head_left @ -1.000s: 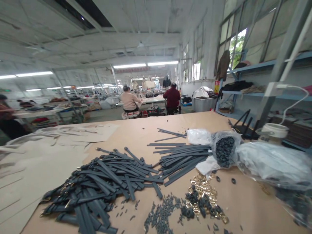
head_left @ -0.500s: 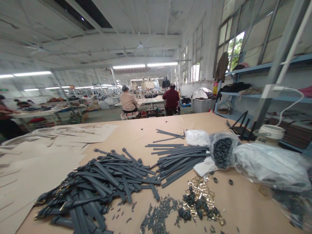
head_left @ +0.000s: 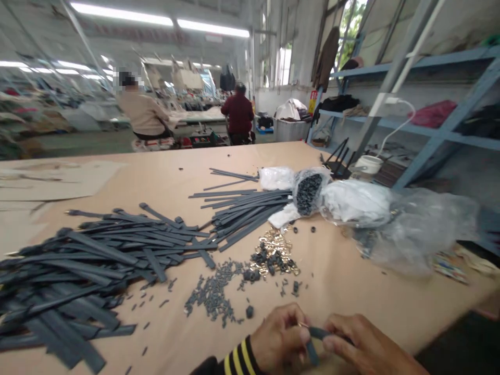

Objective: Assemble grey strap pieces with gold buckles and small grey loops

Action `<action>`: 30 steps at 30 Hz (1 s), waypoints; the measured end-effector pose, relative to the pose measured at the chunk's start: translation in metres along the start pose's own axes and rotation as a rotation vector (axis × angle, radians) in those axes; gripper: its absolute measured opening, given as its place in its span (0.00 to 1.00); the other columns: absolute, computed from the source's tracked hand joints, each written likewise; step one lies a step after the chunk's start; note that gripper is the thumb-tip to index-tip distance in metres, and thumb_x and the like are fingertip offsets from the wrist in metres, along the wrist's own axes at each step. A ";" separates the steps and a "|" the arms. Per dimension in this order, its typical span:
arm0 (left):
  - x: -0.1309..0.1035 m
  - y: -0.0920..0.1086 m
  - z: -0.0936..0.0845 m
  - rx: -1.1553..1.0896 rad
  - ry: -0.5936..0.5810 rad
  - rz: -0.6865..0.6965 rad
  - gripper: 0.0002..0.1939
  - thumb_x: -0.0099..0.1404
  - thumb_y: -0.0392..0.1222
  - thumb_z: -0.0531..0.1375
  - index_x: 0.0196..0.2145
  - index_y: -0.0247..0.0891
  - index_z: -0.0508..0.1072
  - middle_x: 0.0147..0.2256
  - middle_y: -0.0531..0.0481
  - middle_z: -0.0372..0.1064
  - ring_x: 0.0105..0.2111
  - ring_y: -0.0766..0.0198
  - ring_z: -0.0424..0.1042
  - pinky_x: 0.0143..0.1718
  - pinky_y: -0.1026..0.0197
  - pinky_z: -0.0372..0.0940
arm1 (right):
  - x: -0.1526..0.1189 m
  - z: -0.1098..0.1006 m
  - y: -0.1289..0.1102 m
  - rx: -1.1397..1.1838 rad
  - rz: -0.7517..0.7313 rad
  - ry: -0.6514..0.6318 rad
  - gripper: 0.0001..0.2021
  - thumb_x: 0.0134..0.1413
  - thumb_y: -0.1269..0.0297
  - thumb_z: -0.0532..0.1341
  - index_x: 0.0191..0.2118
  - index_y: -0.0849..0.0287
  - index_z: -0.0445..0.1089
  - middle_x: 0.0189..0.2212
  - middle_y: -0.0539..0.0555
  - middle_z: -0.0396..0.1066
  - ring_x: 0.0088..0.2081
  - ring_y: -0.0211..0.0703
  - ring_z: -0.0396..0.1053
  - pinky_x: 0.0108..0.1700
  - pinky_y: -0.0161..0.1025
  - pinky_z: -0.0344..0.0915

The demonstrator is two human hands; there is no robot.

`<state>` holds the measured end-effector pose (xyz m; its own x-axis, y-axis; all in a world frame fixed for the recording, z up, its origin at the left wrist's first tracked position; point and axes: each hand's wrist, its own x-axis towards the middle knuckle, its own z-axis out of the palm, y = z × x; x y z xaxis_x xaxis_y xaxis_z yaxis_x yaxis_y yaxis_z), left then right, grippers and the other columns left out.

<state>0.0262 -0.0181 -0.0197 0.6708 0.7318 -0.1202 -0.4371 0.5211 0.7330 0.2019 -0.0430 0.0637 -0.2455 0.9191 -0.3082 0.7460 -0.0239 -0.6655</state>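
At the bottom of the view, my left hand pinches one end of a dark grey strap, where a small gold-coloured piece shows at the fingertips. My right hand grips the same strap a little to the right, and the strap bends between the two hands. One part of it hangs below my left fingers. Just beyond my hands lie a single dark loop, a scatter of small dark grey pieces, and a heap of gold buckles mixed with dark loops.
A large pile of dark straps covers the left of the table. Plain strips lie farther back, beside plastic bags and a bag of dark loops. Two people sit beyond; blue shelves stand at right.
The view has turned right and down. Both my hands, out of sight before, now show at the bottom with a strap between them.
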 end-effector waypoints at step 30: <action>0.000 0.007 -0.001 0.420 0.203 -0.100 0.15 0.58 0.51 0.52 0.27 0.35 0.59 0.15 0.58 0.59 0.09 0.76 0.56 0.10 0.73 0.53 | 0.054 -0.009 -0.006 -0.293 -0.330 -0.222 0.12 0.54 0.65 0.51 0.22 0.61 0.63 0.18 0.47 0.62 0.22 0.33 0.60 0.24 0.29 0.50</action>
<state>0.0224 -0.0144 -0.0152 0.5487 0.7796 -0.3019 -0.0681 0.4016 0.9133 0.1900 0.0101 0.0569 -0.6001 0.7524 -0.2716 0.7411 0.3952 -0.5428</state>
